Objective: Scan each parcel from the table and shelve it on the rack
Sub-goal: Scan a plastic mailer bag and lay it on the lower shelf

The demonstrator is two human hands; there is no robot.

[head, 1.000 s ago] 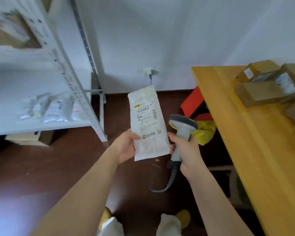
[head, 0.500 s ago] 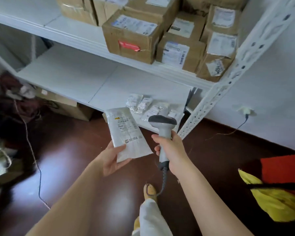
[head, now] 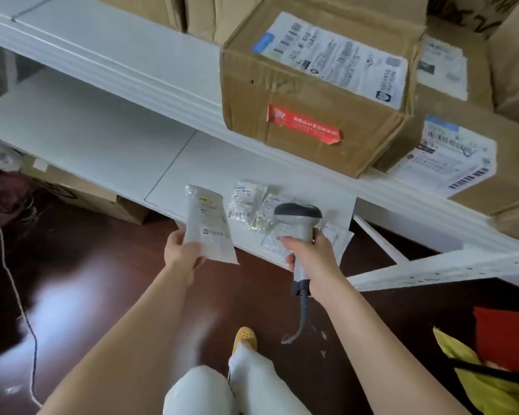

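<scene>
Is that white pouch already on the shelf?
Not yet. The left hand grips the white pouch by its lower corner, above the shelf edge.

From my remote seat I see two bare forearms with no sleeves, the left hand (head: 182,254) at about 10 o'clock from frame centre-bottom and the right hand (head: 313,259) at about 1 o'clock. Below them, at 6 o'clock, are pale white trouser legs (head: 222,387). A yellow perforated clog-style shoe (head: 245,339) pokes out just above the knees.
</scene>
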